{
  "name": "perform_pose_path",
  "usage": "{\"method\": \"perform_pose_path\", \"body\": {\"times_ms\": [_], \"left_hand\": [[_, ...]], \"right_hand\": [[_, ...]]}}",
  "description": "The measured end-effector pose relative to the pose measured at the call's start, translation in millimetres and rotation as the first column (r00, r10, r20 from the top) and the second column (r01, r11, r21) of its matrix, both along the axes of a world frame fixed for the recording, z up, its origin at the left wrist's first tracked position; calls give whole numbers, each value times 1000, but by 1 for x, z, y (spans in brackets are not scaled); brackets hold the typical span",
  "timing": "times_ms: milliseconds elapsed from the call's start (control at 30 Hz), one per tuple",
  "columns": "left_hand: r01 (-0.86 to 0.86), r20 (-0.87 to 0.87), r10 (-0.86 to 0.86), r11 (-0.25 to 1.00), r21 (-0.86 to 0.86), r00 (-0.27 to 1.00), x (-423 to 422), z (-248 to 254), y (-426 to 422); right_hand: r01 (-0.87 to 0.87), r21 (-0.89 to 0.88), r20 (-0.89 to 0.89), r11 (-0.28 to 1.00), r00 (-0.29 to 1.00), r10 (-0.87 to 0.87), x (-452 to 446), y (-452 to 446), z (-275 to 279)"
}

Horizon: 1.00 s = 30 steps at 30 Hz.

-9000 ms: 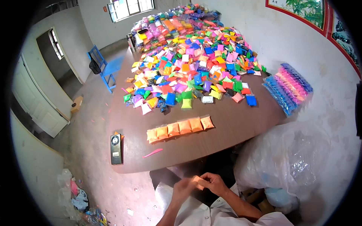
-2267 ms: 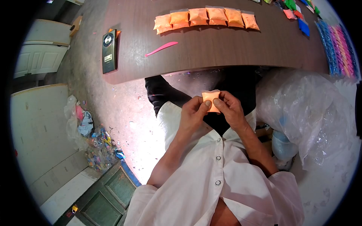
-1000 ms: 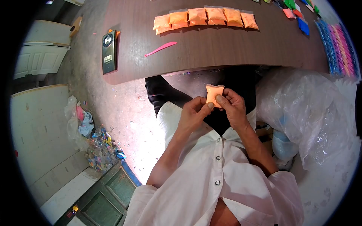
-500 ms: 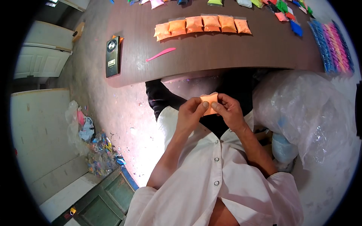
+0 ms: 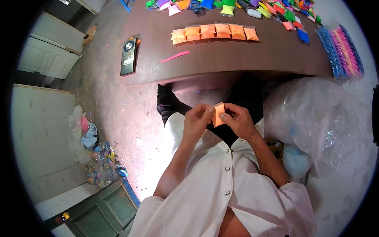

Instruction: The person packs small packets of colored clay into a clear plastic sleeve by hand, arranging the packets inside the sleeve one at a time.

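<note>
A small orange packet [image 5: 218, 117] is pinched between both hands above my lap, short of the table's edge. My left hand [image 5: 196, 119] grips its left side, thumb on the front. On the other side my right hand [image 5: 239, 121] closes on it with thumb and fingers. What the packet holds looks soft; its back is hidden by my fingers. Beyond, on the brown table [image 5: 158, 73], lies a row of several similar orange packets [image 5: 208, 31]. A pink plastic modelling knife [image 5: 175, 56] rests nearer to me, left of the row.
A phone [image 5: 128, 57] lies at the table's left edge. Many coloured packets [image 5: 228, 10] are heaped at the back. Blue and pink bundled packs [image 5: 341, 52] are at the right. A large clear plastic bag [image 5: 312, 122] bulges beside my right arm; wrapper litter [image 5: 103, 164] covers the floor at left.
The packet has turned between my fingers and now shows a narrower face. My view has shifted slightly, bringing more of the coloured heap into sight.
</note>
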<state>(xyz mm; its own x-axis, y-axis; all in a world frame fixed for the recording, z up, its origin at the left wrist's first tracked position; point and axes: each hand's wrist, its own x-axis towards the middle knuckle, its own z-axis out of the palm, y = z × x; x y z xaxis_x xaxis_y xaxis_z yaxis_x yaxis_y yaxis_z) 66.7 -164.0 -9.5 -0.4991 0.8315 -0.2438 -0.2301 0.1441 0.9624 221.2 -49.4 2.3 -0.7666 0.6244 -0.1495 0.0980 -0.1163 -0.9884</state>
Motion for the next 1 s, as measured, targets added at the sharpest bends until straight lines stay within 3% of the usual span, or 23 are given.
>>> {"method": "perform_pose_path", "body": {"times_ms": [133,233,333,400,433,500,567,600,633,700,767,833,900,967,1000], "left_hand": [[-3,37,1,999,54,999,0,-3,-1],[3,93,-9,998,63,996,-5,-1,6],[-15,42,16,1000,-12,999,-13,14,19],[-166,-219,171,985,39,961,-29,16,33],[-201,-249,221,974,105,943,-42,20,40],[-197,-534,191,979,45,824,-70,37,47],[-168,-869,218,973,159,444,-103,40,60],[-138,-934,182,980,145,307,-117,43,65],[-124,-939,168,983,137,299,-130,44,71],[-135,-990,70,989,53,119,-147,38,82],[-123,-995,-7,992,-19,98,-153,30,86],[-117,-998,-49,992,-53,36,-149,23,85],[-123,-997,-50,991,-56,52,-142,18,81],[-149,-997,-77,986,-76,1,-133,17,76],[-146,-997,-77,986,-77,9,-129,17,74]], "right_hand": [[-67,71,35,995,997,65,4,4,-8],[-24,30,-22,999,999,25,0,5,0],[138,67,7,988,990,-139,-6,17,-1],[184,63,-2,981,983,-184,-10,33,0],[232,62,-5,971,973,-232,-13,41,4],[242,55,-2,969,970,-242,-16,60,12],[279,202,-35,939,960,-278,-23,75,12],[292,188,-44,938,956,-289,-29,81,16],[293,246,-38,924,955,-293,-34,87,22],[307,296,-32,904,949,-312,-42,100,26],[291,450,-60,844,953,-297,-53,110,27],[267,504,-16,822,954,-300,-60,117,29],[228,558,35,798,954,-297,-64,124,28],[188,743,20,642,953,-301,-67,128,20],[183,745,27,642,953,-303,-66,129,17]]}}
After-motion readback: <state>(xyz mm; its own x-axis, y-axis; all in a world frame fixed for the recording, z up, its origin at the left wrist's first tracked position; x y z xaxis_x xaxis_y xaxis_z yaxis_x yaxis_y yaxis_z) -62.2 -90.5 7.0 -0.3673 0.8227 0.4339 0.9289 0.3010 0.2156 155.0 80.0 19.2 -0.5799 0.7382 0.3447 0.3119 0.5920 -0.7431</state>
